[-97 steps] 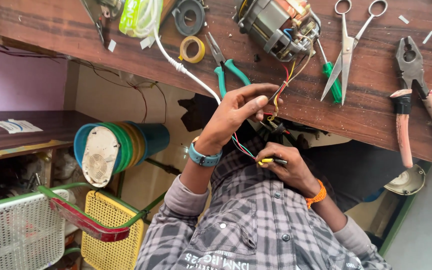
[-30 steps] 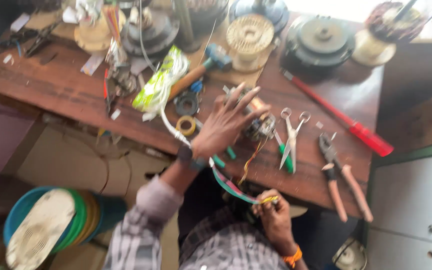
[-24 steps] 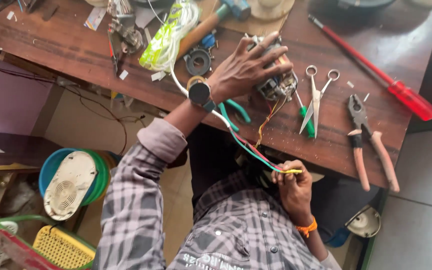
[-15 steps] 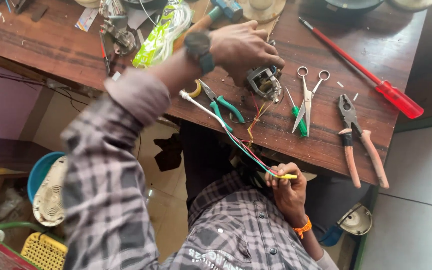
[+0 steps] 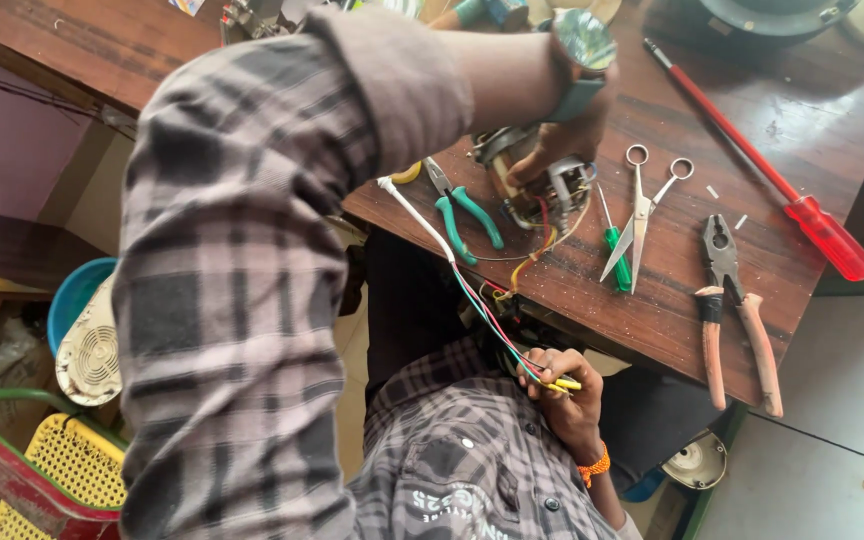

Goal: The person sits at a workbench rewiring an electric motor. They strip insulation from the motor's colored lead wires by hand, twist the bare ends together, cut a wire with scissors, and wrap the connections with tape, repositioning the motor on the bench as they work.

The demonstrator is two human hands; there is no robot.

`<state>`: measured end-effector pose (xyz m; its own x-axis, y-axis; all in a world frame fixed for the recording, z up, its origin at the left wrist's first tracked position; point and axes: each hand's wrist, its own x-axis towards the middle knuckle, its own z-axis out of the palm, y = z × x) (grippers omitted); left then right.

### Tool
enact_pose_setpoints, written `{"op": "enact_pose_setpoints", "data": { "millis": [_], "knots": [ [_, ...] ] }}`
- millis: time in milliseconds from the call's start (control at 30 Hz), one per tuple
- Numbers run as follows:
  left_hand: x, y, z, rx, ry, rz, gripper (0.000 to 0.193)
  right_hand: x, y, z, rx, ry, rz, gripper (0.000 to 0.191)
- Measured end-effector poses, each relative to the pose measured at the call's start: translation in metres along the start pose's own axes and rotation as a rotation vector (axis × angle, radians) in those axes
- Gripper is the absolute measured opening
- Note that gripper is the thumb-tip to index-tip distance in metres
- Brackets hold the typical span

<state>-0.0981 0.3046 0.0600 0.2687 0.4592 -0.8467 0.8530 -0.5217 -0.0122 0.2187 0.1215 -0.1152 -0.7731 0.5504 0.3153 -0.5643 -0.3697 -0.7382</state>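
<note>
Brown wood table [image 5: 672, 290] w/ lots of tools on it. Left hand [image 5: 562, 135] reaches over the table & sits on a small motor [image 5: 542, 190], fingers curled round its top, holding it. A watch is on that wrist. Motor is near the table's front edge, just right of the green-handled pliers [image 5: 467, 210]. Thin red & yellow wires run from the motor down off the edge.

Right hand [image 5: 562, 395] is low, by the person's chest, below the table edge. It pinches the ends of a wire bundle [image 5: 482, 310] w/ yellow tips, fingers pressed tight. White cable goes up from there to the table.

Right of the motor: a green screwdriver [image 5: 614, 245], touching scissors [image 5: 642, 215]. Further right, pliers w/ pink grips [image 5: 737, 310]. A long red screwdriver [image 5: 772, 180] lies slanted, well apart from the hands.
</note>
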Motion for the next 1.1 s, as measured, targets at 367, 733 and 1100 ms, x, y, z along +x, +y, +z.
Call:
{"op": "enact_pose_setpoints", "data": {
  "millis": [367,733,1100],
  "knots": [
    [-0.007,0.008,0.009,0.031,0.478,-0.048,0.079,-0.001,0.005,-0.004,0.064,0.129,0.032,0.026],
    [-0.043,0.037,0.115,0.082,1.150,-0.200,0.113,0.007,0.020,0.015,0.133,0.104,0.084,0.028],
    [-0.004,-0.037,0.050,-0.122,0.950,0.184,0.084,0.000,0.018,0.017,0.107,0.089,0.062,0.027]
  ]
}}
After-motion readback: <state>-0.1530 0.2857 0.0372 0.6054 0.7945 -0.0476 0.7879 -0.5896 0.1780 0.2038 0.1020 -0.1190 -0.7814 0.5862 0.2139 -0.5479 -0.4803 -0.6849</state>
